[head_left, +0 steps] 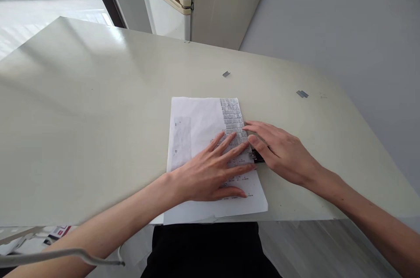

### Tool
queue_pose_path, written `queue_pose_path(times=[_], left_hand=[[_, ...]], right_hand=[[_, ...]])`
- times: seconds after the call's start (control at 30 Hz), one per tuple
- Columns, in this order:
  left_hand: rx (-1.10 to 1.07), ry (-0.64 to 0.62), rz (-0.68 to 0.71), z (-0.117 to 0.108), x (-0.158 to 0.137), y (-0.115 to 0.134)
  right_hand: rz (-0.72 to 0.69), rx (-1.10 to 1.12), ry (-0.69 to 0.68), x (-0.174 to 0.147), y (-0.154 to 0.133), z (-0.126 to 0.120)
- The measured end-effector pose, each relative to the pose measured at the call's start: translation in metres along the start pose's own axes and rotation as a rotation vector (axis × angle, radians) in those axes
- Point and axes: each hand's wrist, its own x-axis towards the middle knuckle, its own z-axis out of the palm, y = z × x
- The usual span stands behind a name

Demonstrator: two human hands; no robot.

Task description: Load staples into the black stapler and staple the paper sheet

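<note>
A stack of white paper sheets [203,111] lies on the table close to its front edge. Many rows of silvery staples [232,114] run down its upper right side, and lines of print show lower on the top sheet. My left hand [213,173] rests flat on the paper with its fingers spread, holding it down. At the paper's right edge, my right hand [278,151] curls over a dark stapler [259,156]. Most of the stapler is hidden beneath that hand, and its front end meets the sheets' edge.
On the pale table [98,138] lie a short staple strip [226,74] beyond the paper and more staple strips [302,93] farther right. A fridge [216,2] stands behind the table, and a grey wall [344,19] borders the right. A white cable [65,254] hangs at lower left.
</note>
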Motion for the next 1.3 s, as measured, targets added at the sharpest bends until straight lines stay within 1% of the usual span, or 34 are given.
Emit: queue_pose_path(times=[0.37,0.7,0.9,1.2,1.3], left_hand=[[-0.007,0.043,0.008,0.002,0.001,0.000],[0.007,0.039,0.005,0.002,0.001,0.000],[-0.022,0.041,0.000,0.004,0.001,-0.002],[-0.019,0.009,-0.018,0.002,0.003,-0.004],[-0.045,0.013,-0.030,0.000,0.004,-0.005]], right_hand=[[-0.007,-0.074,0.007,0.001,-0.002,0.002],[-0.029,-0.139,0.020,0.002,-0.002,0.005],[-0.062,-0.193,0.054,0.002,-0.004,0.009],[-0.105,-0.227,0.098,0.006,-0.003,0.014],[-0.113,-0.252,0.138,0.008,-0.004,0.018]])
